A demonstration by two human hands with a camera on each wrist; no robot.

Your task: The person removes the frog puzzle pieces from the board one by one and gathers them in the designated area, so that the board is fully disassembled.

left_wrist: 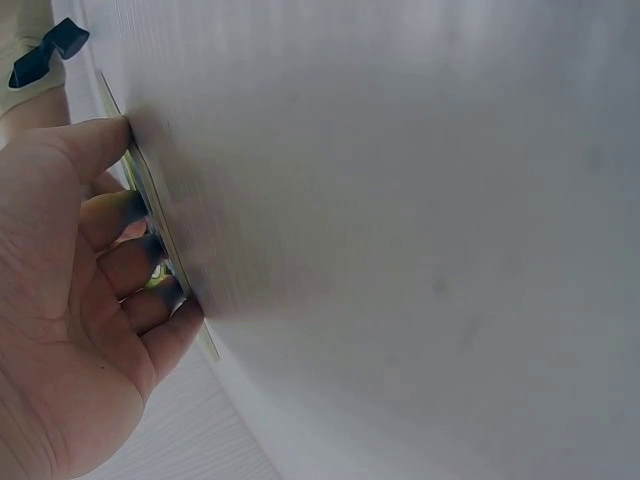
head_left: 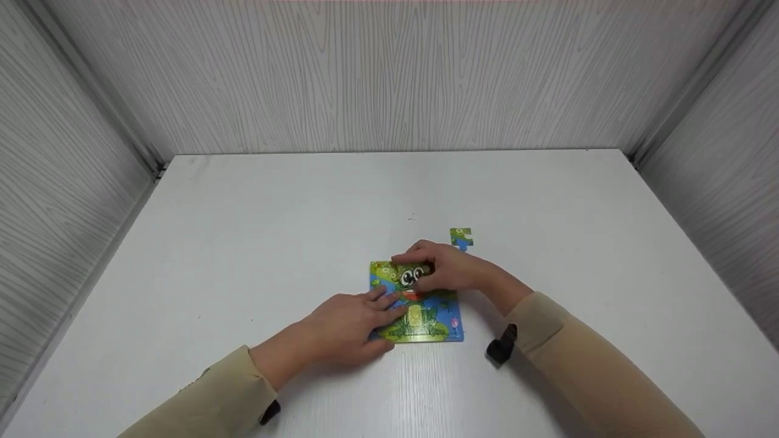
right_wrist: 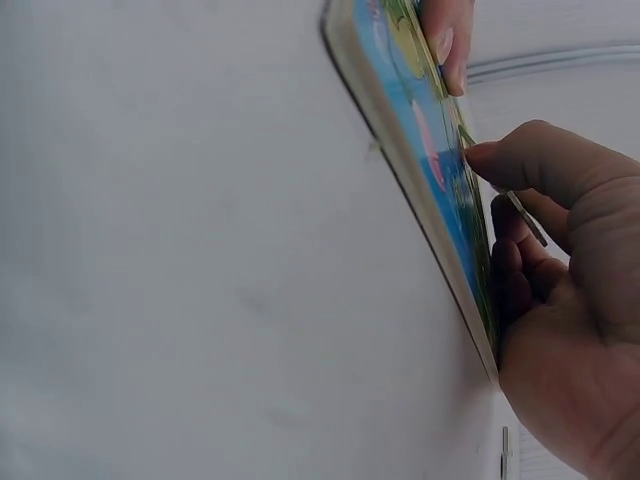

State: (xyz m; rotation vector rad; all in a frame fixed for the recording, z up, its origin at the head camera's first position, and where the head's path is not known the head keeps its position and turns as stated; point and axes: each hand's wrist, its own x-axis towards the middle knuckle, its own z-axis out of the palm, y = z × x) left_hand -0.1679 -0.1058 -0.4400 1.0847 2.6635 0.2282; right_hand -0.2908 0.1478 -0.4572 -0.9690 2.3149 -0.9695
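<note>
A square frog jigsaw puzzle [head_left: 426, 331] in a tray lies on the white table. My left hand [head_left: 350, 325] rests on its left side, the fingers spread over the picture and the thumb at the near edge. Over the upper right part of the puzzle, my right hand [head_left: 455, 269] pinches a puzzle piece between thumb and fingers. The thin edge of that piece [right_wrist: 527, 219] shows tilted in the right wrist view; its face is mostly hidden. Just beyond the right hand lies a loose green and blue puzzle piece [head_left: 461, 236].
The white table [head_left: 274, 225] runs back to a pale wood-grain panel [head_left: 389, 73], with similar panels at both sides. A black strap end [head_left: 502, 345] hangs from the right sleeve, and another [head_left: 269, 412] from the left.
</note>
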